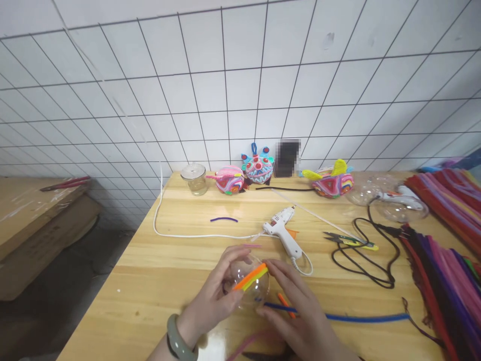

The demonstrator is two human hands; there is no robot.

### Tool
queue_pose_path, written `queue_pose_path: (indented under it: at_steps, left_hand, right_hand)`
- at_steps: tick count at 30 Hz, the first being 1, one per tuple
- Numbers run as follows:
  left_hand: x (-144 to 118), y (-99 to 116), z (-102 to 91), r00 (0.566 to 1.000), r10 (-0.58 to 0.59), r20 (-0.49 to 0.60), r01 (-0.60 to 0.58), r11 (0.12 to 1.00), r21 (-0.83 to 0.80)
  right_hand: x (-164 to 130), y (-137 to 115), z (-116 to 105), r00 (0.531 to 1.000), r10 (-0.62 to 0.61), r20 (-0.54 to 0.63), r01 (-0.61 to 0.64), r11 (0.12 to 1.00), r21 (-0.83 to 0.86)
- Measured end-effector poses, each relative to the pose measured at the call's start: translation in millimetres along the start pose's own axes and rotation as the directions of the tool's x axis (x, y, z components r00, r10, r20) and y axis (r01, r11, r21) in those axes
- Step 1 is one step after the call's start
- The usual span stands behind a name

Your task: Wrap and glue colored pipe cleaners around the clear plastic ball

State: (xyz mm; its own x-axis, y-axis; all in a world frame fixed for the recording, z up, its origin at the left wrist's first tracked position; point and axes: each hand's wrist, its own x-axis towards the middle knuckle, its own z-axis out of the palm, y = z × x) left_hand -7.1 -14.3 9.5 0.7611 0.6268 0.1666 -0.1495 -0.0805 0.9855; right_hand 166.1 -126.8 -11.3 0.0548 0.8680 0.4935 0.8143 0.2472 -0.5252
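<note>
Between my two hands is a clear plastic ball (248,302), with an orange pipe cleaner strip (249,277) and a yellow strip (256,279) lying side by side across its front. My left hand (216,293) is closed around the ball's left side, its thumb by the strips' lower end. On the other side, my right hand (296,306) grips the ball, fingertips at the strips' upper end and thumb lower down. A blue pipe cleaner (364,318) runs under my right hand, near a short orange piece (285,304).
A white glue gun (283,233) lies ahead with its cord. Finished colourful ornaments (258,166), a lidded glass jar (196,181) and a phone (287,158) stand by the tiled wall. To the right are scissors (351,241), a black cord (393,260) and pipe cleaner bundles (447,281).
</note>
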Motion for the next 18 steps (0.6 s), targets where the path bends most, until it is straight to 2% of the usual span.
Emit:
queue_pose_path:
  at_steps: [6, 10, 13, 18]
  left_hand:
    - [-0.6, -2.0, -4.3, 0.998, 0.046, 0.047, -0.049, 0.997, 0.062]
    - [2.0, -4.1, -5.6, 0.995, 0.092, 0.049, -0.097, 0.99, 0.106]
    - [1.8, -4.2, -4.8, 0.993, 0.118, 0.011, -0.118, 0.983, 0.138]
    - [2.1, -0.7, -1.5, 0.979, 0.195, -0.056, -0.17, 0.939, 0.3]
  right_hand:
    - [6.3, 2.9, -2.4, 0.999, -0.054, 0.006, 0.054, 0.998, -0.012]
    - [6.6, 4.4, -1.7, 0.999, -0.034, 0.009, 0.034, 0.999, -0.004]
    - [5.4, 5.4, -0.5, 1.0, 0.016, 0.024, -0.016, 1.0, 0.007]
    - [5.6, 4.2, 0.3, 0.996, 0.07, 0.049, -0.072, 0.997, 0.037]
